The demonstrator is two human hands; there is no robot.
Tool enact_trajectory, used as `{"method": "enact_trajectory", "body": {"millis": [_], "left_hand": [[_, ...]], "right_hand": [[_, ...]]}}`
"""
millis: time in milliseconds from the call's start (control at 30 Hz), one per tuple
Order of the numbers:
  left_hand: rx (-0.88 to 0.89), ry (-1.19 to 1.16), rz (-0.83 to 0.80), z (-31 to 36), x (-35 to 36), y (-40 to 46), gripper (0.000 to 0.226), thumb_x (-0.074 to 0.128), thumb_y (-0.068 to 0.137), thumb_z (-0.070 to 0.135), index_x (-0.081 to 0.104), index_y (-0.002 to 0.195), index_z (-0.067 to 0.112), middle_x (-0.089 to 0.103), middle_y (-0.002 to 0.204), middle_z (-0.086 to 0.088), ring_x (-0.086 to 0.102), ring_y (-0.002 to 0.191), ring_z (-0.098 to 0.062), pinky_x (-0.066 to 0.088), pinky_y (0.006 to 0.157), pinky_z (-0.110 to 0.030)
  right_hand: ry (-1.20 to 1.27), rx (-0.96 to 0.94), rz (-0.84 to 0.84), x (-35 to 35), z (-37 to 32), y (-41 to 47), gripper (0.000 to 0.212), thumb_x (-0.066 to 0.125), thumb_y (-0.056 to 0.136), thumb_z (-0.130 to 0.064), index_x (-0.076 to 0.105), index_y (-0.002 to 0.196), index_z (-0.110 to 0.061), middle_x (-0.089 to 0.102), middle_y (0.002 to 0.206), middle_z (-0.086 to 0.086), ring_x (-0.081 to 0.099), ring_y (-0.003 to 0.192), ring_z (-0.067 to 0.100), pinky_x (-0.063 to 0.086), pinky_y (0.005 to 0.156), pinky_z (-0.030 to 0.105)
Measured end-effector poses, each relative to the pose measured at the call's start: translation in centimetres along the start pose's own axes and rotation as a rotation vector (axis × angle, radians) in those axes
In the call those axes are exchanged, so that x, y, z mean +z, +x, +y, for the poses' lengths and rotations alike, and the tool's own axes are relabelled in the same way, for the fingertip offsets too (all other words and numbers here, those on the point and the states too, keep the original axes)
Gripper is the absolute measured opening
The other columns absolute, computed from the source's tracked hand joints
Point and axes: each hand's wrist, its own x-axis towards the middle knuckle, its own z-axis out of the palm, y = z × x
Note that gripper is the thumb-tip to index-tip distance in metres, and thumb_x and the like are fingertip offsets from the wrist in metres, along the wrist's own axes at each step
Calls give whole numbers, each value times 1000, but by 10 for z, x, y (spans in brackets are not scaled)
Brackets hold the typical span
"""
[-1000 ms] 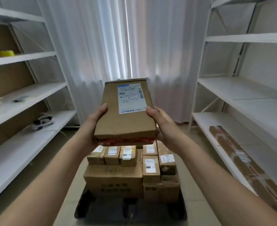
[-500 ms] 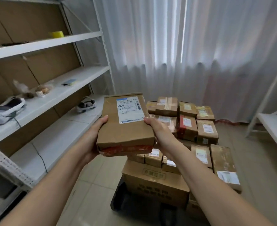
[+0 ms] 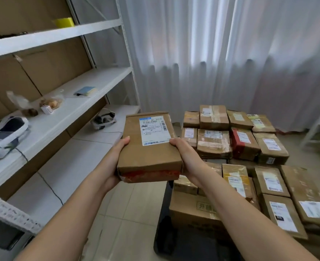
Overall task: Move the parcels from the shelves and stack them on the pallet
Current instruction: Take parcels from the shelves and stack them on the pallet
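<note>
So the parcel (image 3: 149,147) is a flat brown cardboard box, a bit dented at the corners, with a white shipping label on top and crinkly red tape along the near end. It's held up in the air in front of the person, left of the stack, over the tiled floor (image 3: 117,213). Long axis runs away from the camera, label end pointing toward the curtain (image 3: 221,53).

The left hand (image 3: 115,157) grips the left edge, thumb lying on the top face, the other fingers hidden underneath. The right hand (image 3: 183,155) holds the right edge the same way, thumb on top by the label.

To the right, taped cardboard parcels (image 3: 214,142) sit packed on the dark pallet (image 3: 166,232), mostly labelled, one wrapped in red. On the left is a white metal shelf (image 3: 91,83) with a headset, a sponge, and some bagged bits. Nothing sits between the box and the stack.
</note>
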Motion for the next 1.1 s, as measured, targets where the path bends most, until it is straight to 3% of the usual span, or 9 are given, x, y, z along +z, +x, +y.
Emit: {"method": "enact_trajectory", "body": {"millis": [133,233,400,600,800,967,1100], "left_hand": [[-103,57,-63,20,-44,38,37,59,90,53,63,113,25,77,86,-7,73,67,-23,53,67,-37],[-160,87,-100,35,-62,68,36,61,89,53,66,107,22,76,78,-7,71,63,-24,53,67,-36],[-250,127,-189,36,-58,119,47,66,84,55,64,116,22,76,80,-10,71,60,-26,54,59,-36],[-262,138,-200,50,-39,181,45,65,85,55,63,113,21,76,77,-12,69,76,-32,54,70,-43],[-233,215,-203,94,-21,239,34,63,89,50,60,107,21,73,67,-11,70,56,-28,54,54,-37],[-265,240,-280,111,-5,290,46,66,85,52,61,118,20,75,75,-12,71,58,-29,57,56,-39],[-289,300,-332,117,17,334,43,65,86,51,60,113,17,75,74,-14,69,71,-33,55,64,-42]], "right_hand": [[59,54,65,43,8,22,53,55,89,-57,50,131,-26,66,117,8,65,105,29,53,94,49],[80,85,126,63,10,33,60,57,88,-59,45,137,-25,64,118,7,65,104,26,57,86,42],[110,121,253,62,12,56,57,55,88,-60,50,132,-24,66,115,9,66,100,26,57,77,36],[114,131,313,45,-2,116,46,52,91,-57,55,122,-23,67,110,10,65,98,26,54,90,44],[196,116,314,35,-26,172,26,51,94,-54,56,102,-29,66,104,8,64,92,24,53,91,44],[228,105,365,25,-37,214,45,54,90,-57,53,122,-26,67,112,10,66,99,27,55,84,42],[295,107,463,13,-34,241,36,54,91,-56,55,116,-30,67,111,10,66,99,26,54,90,45]]}}
